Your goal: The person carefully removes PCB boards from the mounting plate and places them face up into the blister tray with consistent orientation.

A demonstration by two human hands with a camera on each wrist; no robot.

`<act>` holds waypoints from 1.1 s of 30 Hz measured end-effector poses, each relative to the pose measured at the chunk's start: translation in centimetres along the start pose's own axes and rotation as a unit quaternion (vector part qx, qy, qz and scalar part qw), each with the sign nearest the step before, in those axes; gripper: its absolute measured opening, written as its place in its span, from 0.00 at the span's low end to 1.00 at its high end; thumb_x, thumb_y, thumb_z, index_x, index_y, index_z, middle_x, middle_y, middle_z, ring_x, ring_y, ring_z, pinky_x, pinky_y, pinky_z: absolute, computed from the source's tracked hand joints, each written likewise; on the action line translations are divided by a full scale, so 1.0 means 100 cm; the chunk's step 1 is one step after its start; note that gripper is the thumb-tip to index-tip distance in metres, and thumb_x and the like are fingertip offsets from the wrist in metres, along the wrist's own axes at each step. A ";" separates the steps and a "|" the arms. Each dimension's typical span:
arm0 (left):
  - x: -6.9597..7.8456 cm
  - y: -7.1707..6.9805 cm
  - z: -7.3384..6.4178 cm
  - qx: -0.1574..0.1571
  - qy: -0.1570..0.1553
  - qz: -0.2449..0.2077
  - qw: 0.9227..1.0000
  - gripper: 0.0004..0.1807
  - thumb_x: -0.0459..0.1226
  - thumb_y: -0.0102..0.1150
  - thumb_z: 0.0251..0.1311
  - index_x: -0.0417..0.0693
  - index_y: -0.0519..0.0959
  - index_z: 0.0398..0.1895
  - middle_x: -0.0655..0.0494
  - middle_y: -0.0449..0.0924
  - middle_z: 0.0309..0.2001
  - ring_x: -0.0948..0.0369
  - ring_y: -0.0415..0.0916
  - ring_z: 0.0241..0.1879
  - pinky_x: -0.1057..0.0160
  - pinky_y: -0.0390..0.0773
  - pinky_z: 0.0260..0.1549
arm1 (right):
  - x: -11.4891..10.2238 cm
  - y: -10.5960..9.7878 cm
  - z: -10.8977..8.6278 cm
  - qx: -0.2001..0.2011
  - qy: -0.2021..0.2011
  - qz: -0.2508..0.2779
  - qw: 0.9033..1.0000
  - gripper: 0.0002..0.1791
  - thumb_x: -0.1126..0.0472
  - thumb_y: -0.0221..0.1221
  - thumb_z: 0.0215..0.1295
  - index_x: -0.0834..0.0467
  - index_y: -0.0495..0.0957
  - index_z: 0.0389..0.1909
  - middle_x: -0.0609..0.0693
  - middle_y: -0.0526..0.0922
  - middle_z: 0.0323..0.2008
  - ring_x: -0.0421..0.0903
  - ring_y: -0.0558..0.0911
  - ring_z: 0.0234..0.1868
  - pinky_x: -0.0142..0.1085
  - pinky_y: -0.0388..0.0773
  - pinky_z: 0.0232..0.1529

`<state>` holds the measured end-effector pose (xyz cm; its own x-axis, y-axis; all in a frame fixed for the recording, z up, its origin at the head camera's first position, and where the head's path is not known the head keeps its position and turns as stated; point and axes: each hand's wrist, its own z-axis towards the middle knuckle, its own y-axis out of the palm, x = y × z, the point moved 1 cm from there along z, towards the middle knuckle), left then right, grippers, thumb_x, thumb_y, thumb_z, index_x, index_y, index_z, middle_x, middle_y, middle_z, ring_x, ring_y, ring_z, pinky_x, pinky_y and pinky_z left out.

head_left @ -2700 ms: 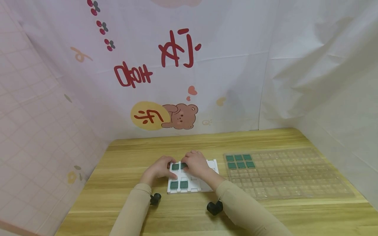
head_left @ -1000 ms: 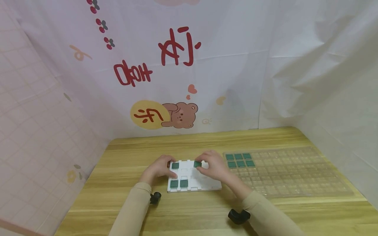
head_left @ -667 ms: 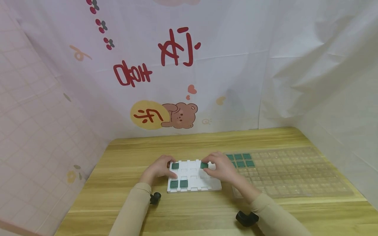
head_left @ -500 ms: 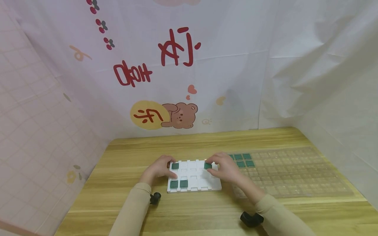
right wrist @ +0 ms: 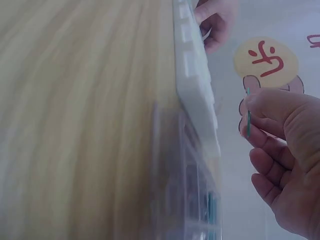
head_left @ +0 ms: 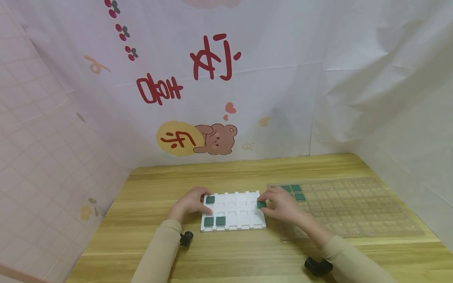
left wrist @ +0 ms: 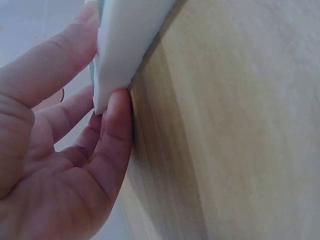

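Head view: your right hand [head_left: 282, 205] pinches a green chip [head_left: 261, 204], carried since earlier to the right edge of the white tray [head_left: 233, 209], leaving three chips [head_left: 220, 221] visible inside; your left hand [head_left: 192, 200] grips its left edge.

Table [head_left: 226, 255]: pale yellow-brown top, wood grain running mostly left to right, the two far corners rounded. Flat on it, around the middle: white tray [head_left: 231, 214], rectangular, long side across, square pockets in rows, notched rim. To the right, also flat: clear plastic tray [head_left: 357, 208], much longer, gridded into many shallow compartments, wood colour showing through. The two sit close together, a strip of bare wood visible between them at the near end. Clear tray reaches almost to the table's right edge.
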<state>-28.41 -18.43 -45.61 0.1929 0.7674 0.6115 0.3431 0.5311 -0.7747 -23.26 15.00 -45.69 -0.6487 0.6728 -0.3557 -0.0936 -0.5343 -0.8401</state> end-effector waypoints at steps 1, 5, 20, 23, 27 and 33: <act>0.000 0.000 0.000 0.000 0.002 0.000 1.000 0.35 0.40 0.83 0.39 0.44 0.79 0.53 0.53 0.71 0.42 0.56 0.66 0.42 0.55 0.70 0.45 | 0.001 -0.001 -0.002 -0.001 -0.003 -0.002 1.000 0.13 0.62 0.72 0.53 0.54 0.86 0.41 0.41 0.84 0.40 0.45 0.77 0.43 0.41 0.76 0.44; 0.000 0.000 0.000 0.002 0.007 -0.001 1.000 0.35 0.40 0.83 0.38 0.43 0.79 0.53 0.53 0.71 0.41 0.56 0.66 0.42 0.56 0.70 0.44 | 0.008 -0.005 -0.010 -0.004 -0.022 -0.014 1.000 0.13 0.63 0.71 0.53 0.54 0.86 0.41 0.43 0.84 0.39 0.45 0.77 0.41 0.45 0.75 0.44; 0.003 -0.001 -0.001 0.004 0.007 0.000 1.000 0.33 0.37 0.83 0.38 0.43 0.79 0.51 0.54 0.70 0.39 0.57 0.65 0.41 0.57 0.69 0.43 | 0.031 -0.018 -0.024 -0.033 -0.017 -0.020 0.999 0.14 0.64 0.71 0.53 0.56 0.85 0.43 0.47 0.83 0.42 0.51 0.79 0.46 0.56 0.71 0.55; 0.003 -0.001 -0.001 0.003 0.009 0.003 1.000 0.33 0.38 0.83 0.39 0.43 0.79 0.51 0.54 0.70 0.39 0.57 0.65 0.41 0.57 0.69 0.43 | 0.035 -0.019 -0.026 -0.040 -0.013 -0.022 0.999 0.14 0.64 0.71 0.54 0.56 0.85 0.44 0.47 0.83 0.43 0.52 0.79 0.47 0.61 0.66 0.59; 0.002 -0.001 -0.001 0.001 0.008 0.005 1.000 0.33 0.38 0.83 0.39 0.43 0.79 0.52 0.54 0.71 0.40 0.57 0.66 0.42 0.57 0.69 0.43 | 0.037 -0.021 -0.027 -0.049 -0.002 -0.036 0.998 0.15 0.62 0.71 0.55 0.55 0.85 0.44 0.46 0.83 0.43 0.49 0.78 0.46 0.52 0.72 0.54; 0.001 -0.001 0.000 0.003 0.008 0.002 1.000 0.33 0.38 0.83 0.39 0.44 0.79 0.51 0.54 0.71 0.40 0.57 0.65 0.42 0.57 0.69 0.44 | 0.038 -0.024 -0.028 -0.054 0.005 -0.053 0.997 0.14 0.62 0.71 0.54 0.54 0.85 0.43 0.47 0.83 0.43 0.48 0.78 0.45 0.46 0.75 0.46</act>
<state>-28.36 -18.37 -45.47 0.2080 0.7635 0.6114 0.3374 0.5306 -0.7775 -23.36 20.30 -46.17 -0.6316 0.7279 -0.2671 -0.0788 -0.4030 -0.9118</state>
